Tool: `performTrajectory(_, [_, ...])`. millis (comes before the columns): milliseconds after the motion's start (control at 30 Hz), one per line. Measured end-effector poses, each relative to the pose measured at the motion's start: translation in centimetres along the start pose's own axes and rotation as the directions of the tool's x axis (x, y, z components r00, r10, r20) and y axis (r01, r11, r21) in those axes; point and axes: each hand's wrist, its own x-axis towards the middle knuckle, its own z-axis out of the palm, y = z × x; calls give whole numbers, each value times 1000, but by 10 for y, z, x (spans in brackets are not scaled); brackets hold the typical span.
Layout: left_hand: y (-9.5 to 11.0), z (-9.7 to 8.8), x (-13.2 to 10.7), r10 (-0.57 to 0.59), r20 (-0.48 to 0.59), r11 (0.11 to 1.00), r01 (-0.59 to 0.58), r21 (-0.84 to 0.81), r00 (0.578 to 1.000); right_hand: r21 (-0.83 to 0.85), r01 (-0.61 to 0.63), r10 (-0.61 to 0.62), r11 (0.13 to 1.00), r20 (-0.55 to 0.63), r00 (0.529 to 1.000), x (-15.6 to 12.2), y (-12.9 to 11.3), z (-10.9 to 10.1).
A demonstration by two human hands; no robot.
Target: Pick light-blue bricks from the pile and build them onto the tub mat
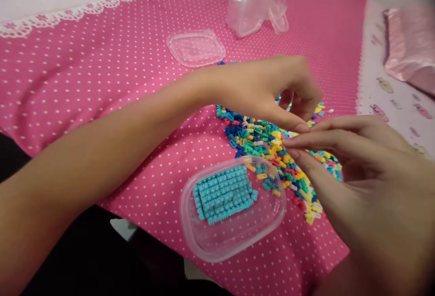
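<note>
A heap of tiny coloured bricks (268, 144) lies on the pink dotted cloth (102, 74). Over the heap my left hand (268, 89) is curled, thumb and fingertips pinched together. My right hand (353, 151) comes in from the right, its fingers pressed together and their tips meeting the left thumb. What is pinched between the tips is too small to make out. In front of the heap stands a clear oval tub (234, 241) that holds a flat patch of joined light-blue bricks (222, 192) and a few loose ones.
A clear lid (195, 47) lies behind the heap, and a clear bow-shaped container (256, 3) stands farther back. A shiny pink pouch (409, 46) rests at the right on a white printed cloth. The table's front edge runs just below the tub.
</note>
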Motion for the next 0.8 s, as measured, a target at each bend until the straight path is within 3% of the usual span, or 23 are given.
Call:
performTrajectory(167, [3,-1,0,-24,20,999,25,-32,1000,295,-191,210,936,-36,977,0,7,4])
performTrajectory(367, [-2,0,0,-48,33,998,49,-30,998,408,-177,227,896,-78,971,3,5,13])
performTrajectory(500, [-5,0,-1,-32,17,999,33,-34,999,408,-174,219,896,-65,974,3,0,12])
performTrajectory(800, [-4,2,-1,-41,56,996,45,-75,998,218,-183,209,959,-103,972,1,0,14])
